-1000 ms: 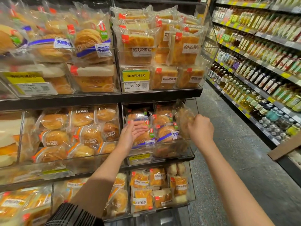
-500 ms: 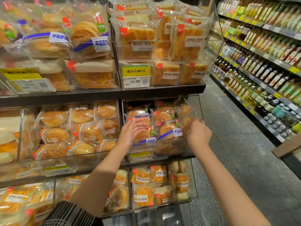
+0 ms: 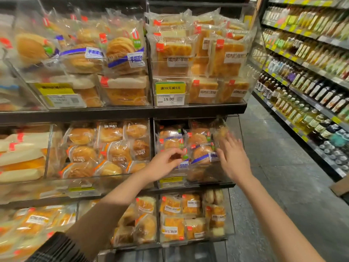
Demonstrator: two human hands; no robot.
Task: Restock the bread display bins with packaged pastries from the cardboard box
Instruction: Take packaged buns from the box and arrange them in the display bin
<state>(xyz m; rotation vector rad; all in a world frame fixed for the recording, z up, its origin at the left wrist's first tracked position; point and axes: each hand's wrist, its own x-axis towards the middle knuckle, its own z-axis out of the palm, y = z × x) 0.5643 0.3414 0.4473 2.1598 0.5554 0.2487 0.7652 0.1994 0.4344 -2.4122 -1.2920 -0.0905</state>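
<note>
Two hands work my middle bin; right hand has let go, fingers spread at the pack's three o'clock; left hand now pinches a front pack; stock seated.

Head camera, facing forward-down, close to bread bins.

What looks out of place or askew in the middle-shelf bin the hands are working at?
One clear pastry packet leans against the right wall of the bin, tilted rather than lined up with the blue-banded packets. The right hand is open beside it; the left hand curls at the front packets. Nothing looks spilled or torn.
</note>
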